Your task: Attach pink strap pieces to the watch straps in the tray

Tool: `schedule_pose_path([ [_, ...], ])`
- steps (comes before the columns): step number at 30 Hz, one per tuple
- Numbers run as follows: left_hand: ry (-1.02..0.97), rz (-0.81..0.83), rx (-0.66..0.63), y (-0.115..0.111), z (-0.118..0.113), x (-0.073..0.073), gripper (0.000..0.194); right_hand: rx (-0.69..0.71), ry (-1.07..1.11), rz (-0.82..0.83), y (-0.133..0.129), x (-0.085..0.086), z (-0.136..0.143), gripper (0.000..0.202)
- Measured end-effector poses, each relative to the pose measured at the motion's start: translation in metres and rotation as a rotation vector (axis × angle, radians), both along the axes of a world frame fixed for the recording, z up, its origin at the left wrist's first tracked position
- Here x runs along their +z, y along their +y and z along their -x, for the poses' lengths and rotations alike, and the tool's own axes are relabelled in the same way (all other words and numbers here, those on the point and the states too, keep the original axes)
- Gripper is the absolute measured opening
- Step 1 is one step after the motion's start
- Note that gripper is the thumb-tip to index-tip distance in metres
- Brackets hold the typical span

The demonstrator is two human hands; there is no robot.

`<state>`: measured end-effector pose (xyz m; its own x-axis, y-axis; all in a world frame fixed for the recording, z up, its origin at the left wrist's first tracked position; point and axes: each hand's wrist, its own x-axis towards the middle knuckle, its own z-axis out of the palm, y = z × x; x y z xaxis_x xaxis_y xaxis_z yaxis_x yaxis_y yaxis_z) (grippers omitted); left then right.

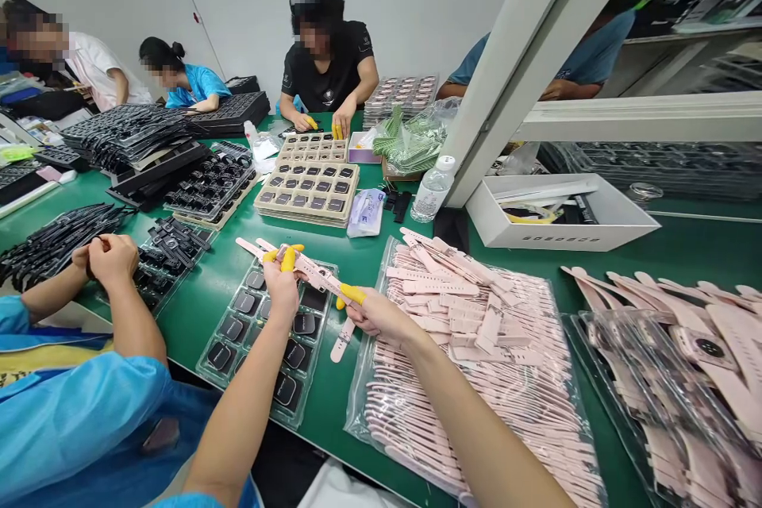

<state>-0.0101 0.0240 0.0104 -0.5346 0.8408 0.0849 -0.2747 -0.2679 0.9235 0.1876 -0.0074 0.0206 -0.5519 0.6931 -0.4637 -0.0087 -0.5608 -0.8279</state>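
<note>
My left hand [281, 286], with yellow finger cots on two fingertips, pinches a bundle of pink watch straps [298, 262] above a clear tray of dark watch bodies [265, 333]. My right hand [375, 315], also with a yellow cot, grips the other end of the same straps, where a watch body seems attached. One loose pink strap [341, 341] hangs down onto the green table. A big pile of pink straps on a plastic bag [476, 349] lies just right of my right hand.
A co-worker's hands [105, 255] in blue sleeves work at my left, near black straps [53, 242]. Beige trays of watch bodies [309, 190], a water bottle [432, 190], a white box [559, 214] and a white post [524, 40] stand beyond. More pink watches [684, 365] lie right.
</note>
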Motion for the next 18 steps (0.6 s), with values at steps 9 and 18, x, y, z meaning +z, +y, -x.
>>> schedule_pose_path([
  [9, 0.303, 0.196, -0.507, -0.007, -0.008, -0.009, 0.04, -0.237, 0.135, -0.209, 0.007, -0.009, 0.003, 0.038],
  [18, 1.049, -0.226, -0.698, -0.014, -0.008, -0.025, 0.059, -0.127, 0.174, -0.153, 0.003, -0.008, 0.006, 0.039],
])
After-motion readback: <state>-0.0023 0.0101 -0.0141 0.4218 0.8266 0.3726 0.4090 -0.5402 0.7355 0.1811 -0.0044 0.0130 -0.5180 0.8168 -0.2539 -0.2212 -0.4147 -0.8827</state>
